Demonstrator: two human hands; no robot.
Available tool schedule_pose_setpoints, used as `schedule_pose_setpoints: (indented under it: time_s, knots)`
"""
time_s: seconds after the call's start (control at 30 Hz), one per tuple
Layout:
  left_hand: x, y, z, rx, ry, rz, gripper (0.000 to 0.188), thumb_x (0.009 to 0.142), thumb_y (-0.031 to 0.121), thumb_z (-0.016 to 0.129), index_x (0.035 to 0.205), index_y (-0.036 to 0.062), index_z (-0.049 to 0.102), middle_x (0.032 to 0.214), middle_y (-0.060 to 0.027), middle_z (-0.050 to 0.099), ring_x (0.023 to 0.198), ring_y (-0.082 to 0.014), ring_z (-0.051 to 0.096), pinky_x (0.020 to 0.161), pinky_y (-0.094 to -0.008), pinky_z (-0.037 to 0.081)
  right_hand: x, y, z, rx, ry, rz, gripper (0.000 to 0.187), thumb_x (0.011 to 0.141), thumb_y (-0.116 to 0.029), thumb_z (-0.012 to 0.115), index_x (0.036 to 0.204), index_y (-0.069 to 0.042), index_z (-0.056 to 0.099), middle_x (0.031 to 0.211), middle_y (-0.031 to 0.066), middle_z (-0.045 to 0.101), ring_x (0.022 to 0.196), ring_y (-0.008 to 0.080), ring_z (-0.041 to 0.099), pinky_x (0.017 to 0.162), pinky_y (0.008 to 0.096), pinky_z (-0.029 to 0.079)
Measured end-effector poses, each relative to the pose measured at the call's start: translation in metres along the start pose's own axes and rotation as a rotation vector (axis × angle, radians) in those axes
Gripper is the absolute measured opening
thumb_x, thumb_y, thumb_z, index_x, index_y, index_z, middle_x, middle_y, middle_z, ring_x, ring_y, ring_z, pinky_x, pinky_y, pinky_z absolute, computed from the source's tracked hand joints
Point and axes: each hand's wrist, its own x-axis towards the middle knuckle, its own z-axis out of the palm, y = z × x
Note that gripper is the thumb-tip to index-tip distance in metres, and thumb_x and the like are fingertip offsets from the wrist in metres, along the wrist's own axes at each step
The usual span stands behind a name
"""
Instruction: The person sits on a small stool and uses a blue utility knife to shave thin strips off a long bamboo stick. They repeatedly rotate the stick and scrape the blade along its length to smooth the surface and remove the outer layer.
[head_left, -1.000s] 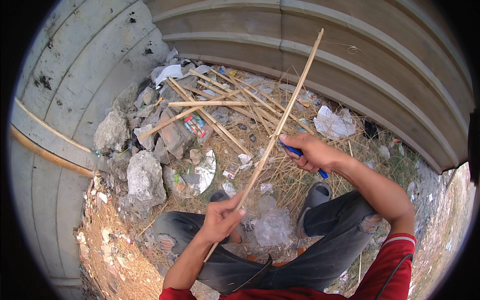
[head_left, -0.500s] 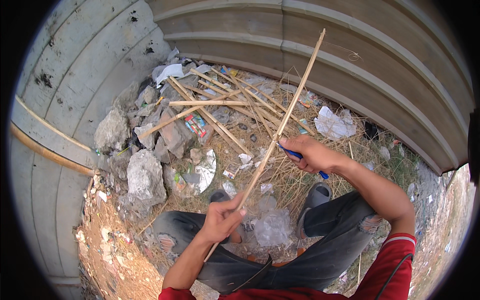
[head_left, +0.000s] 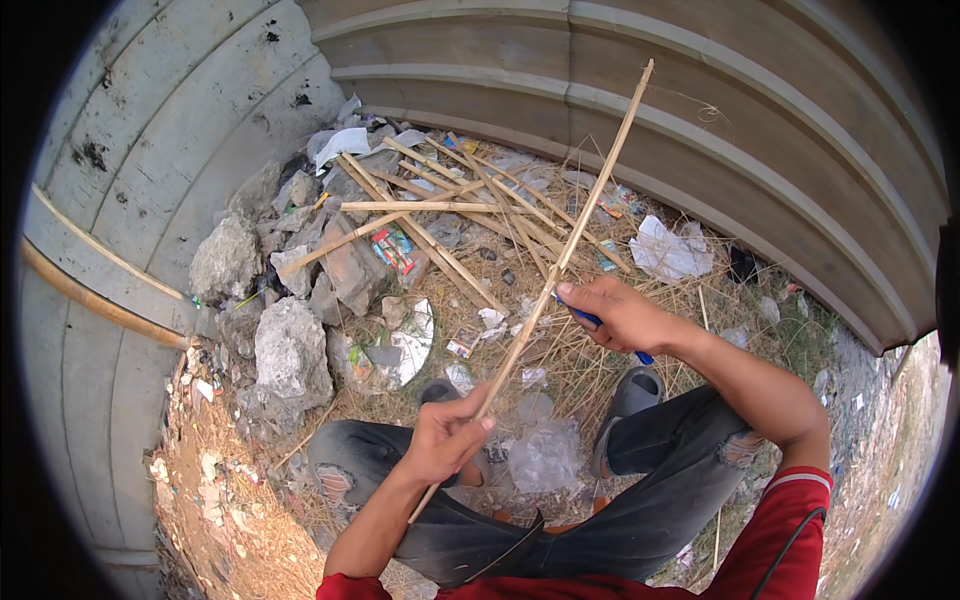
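Straw-strewn, littered ground spreads beneath both hands. Nearest, the left hand grips a long pale stick near its lower end; the stick slants away past the right hand, which is closed around a blue tool at the stick's middle. Rocks lie left of the hands, piled sticks beyond them, a ribbed brown wall farthest.
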Motion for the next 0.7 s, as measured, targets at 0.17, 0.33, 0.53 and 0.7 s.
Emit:
schedule_pose_setpoints:
  time_s: [0.17,0.33,0.53,0.7]
  knots:
    - [0.002,0.001,0.002,-0.026,0.006,0.020,0.050,0.101,0.000,0.054,0.149,-0.0014,0.045,0.055,0.0078,0.044,0.042,-0.0006,0.035,0.040,-0.0214,0.025,0.004,-0.005,-0.003,0.015,0.012,0.050,0.061,0.105,-0.050,0.046,0.065,-0.005,0.052,0.051,0.0027,0.042,0.045,0.0146,0.042,0.046,0.0314,0.034]
    - [0.004,0.004,0.005,0.035,0.030,0.004,0.049,0.101,0.000,0.054,0.149,-0.0018,0.044,0.055,0.0078,0.043,0.042,-0.0007,0.035,0.040,-0.0216,0.025,-0.003,-0.015,0.010,-0.659,0.259,-0.296,0.062,0.107,-0.045,0.043,0.080,0.007,0.061,0.063,0.0269,0.055,0.060,0.0446,0.055,0.070,0.0507,0.048]
    - [0.001,0.003,0.004,0.016,0.007,-0.012,0.050,0.101,0.000,0.055,0.149,-0.0011,0.044,0.055,0.0079,0.042,0.042,-0.0010,0.034,0.040,-0.0217,0.024,0.001,-0.006,0.001,-0.142,-0.035,-0.003,0.063,0.106,-0.050,0.043,0.064,-0.004,0.052,0.050,0.0076,0.046,0.043,0.0180,0.044,0.046,0.0343,0.038]
    - [0.002,0.004,0.005,-0.025,0.009,-0.009,0.050,0.101,0.001,0.055,0.150,-0.0001,0.044,0.055,0.0076,0.042,0.042,-0.0012,0.034,0.040,-0.0217,0.024,0.005,-0.006,-0.008,0.166,-0.173,0.180,0.062,0.106,-0.050,0.044,0.062,-0.007,0.048,0.050,0.0024,0.042,0.043,0.0123,0.040,0.044,0.0312,0.034]
